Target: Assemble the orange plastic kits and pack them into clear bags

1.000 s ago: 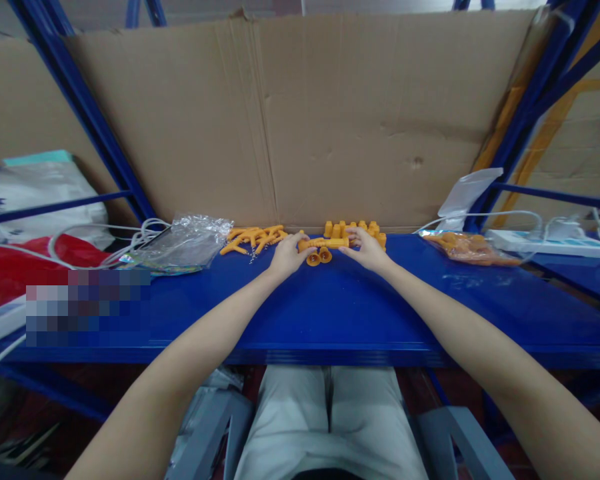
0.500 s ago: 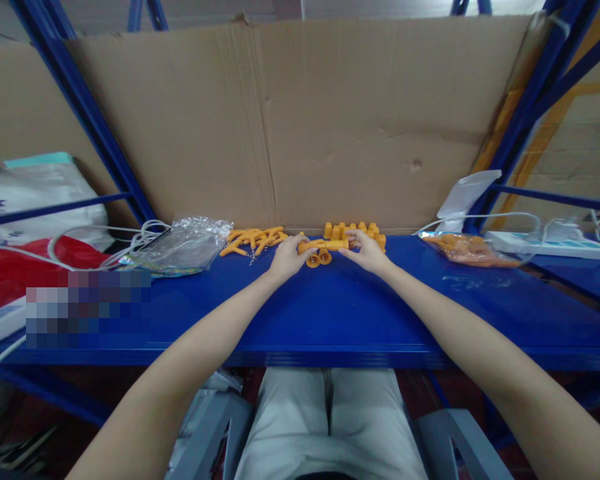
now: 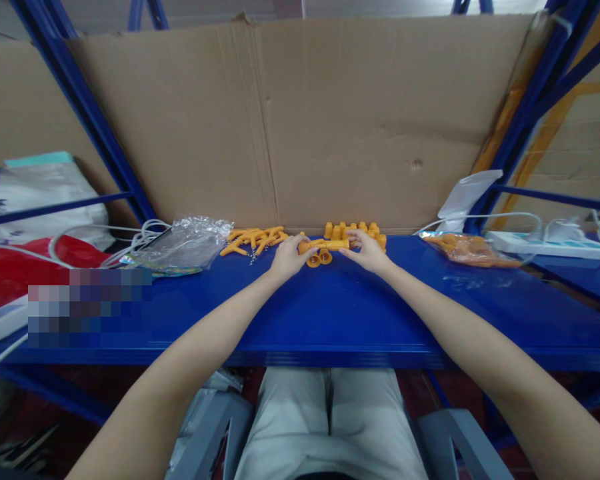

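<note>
A yellow-orange plastic corkscrew (image 3: 334, 245) lies level between my two hands, just above the back part of the blue table. My left hand (image 3: 291, 256) is closed on its left end, the fingers covering part of it. At the wider, sleeve-like right end, my right hand (image 3: 367, 251) grips with thumb and fingers. Just below sit two round cup-like yellow pieces (image 3: 319, 259), their open ends facing me. Left of my hands is a pile of branched yellow handles (image 3: 253, 239), with a metal spiral (image 3: 253, 257) showing. Upright yellow sleeves (image 3: 337, 231) stand in a group behind my right hand.
A clear plastic bag (image 3: 187, 243) lies left on the blue table (image 3: 330, 313). To the right are a bag of orange pieces (image 3: 473, 250) and a white power strip (image 3: 550, 245) with cables. A cardboard panel (image 3: 330, 127) closes off the back; blue posts (image 3: 93, 120) flank it.
</note>
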`<state>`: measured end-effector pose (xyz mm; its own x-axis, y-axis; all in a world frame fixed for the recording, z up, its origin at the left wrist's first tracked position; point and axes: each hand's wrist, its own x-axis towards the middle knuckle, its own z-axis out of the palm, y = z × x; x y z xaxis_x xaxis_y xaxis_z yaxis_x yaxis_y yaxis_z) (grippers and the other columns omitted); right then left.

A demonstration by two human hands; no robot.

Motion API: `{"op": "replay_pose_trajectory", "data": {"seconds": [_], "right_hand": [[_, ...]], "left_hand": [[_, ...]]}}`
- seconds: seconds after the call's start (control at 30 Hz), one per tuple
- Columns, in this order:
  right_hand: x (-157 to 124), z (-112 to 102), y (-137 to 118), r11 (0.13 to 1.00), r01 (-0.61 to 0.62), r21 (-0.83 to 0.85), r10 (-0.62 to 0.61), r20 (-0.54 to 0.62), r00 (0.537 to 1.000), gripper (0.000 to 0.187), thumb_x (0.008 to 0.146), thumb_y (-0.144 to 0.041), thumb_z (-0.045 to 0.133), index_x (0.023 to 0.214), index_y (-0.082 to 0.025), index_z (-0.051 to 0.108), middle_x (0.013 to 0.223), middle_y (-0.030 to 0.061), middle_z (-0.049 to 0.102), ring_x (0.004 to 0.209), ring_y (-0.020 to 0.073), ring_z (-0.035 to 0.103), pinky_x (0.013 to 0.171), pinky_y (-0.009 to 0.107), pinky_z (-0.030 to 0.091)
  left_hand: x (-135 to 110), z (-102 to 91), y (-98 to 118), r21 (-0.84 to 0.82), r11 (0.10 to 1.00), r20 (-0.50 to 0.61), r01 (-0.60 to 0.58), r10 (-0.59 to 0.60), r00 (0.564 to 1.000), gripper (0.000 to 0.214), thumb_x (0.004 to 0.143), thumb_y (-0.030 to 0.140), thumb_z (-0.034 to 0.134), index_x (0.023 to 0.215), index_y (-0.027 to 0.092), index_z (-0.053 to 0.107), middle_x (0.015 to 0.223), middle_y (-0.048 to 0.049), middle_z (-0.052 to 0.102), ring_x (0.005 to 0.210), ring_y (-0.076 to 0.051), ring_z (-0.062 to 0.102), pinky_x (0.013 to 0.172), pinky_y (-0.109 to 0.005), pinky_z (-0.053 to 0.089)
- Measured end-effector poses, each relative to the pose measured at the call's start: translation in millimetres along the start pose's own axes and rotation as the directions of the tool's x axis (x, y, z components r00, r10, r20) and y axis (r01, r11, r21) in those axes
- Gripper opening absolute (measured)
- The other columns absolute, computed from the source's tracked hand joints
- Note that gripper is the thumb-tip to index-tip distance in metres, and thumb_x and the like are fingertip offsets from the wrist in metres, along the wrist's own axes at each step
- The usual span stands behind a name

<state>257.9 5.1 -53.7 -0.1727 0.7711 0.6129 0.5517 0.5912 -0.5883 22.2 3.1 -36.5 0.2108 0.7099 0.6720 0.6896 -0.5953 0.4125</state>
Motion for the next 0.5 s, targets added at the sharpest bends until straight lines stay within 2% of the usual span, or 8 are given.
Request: {"op": "replay_pose_trajectory", "data": {"seconds": [0.37,0.5], "right_hand": [[0.0,0.9,0.1,1.000,0.023,0.004,-0.023,-0.003,1.000,0.046,0.081,-0.035,0.069,0.122,-0.019,0.056,0.111,0.0120,0.066,0.104,0.0265,0.066,0.093,0.048,0.054],[1.2,-2.6,-1.1,0.997,0.018,0.074,-0.022,0.054,0.998,0.044,0.079,-0.035,0.071,0.118,-0.019,0.059,0.116,0.0134,0.064,0.106,0.0279,0.065,0.095,0.050,0.053]], "left_hand": [[-1.1,-1.9,3.1,0.006,1.000,-0.031,0.000,0.000,1.000,0.024,0.075,0.040,0.074,0.085,0.019,0.066,0.087,-0.0047,0.071,0.078,-0.020,0.064,0.076,-0.032,0.051],[-1.2,-3.7,6.1,0.008,1.000,-0.043,0.019,-0.019,0.999,0.024,0.074,0.039,0.075,0.082,0.019,0.065,0.086,-0.0042,0.071,0.078,-0.019,0.064,0.078,-0.033,0.050]]}}
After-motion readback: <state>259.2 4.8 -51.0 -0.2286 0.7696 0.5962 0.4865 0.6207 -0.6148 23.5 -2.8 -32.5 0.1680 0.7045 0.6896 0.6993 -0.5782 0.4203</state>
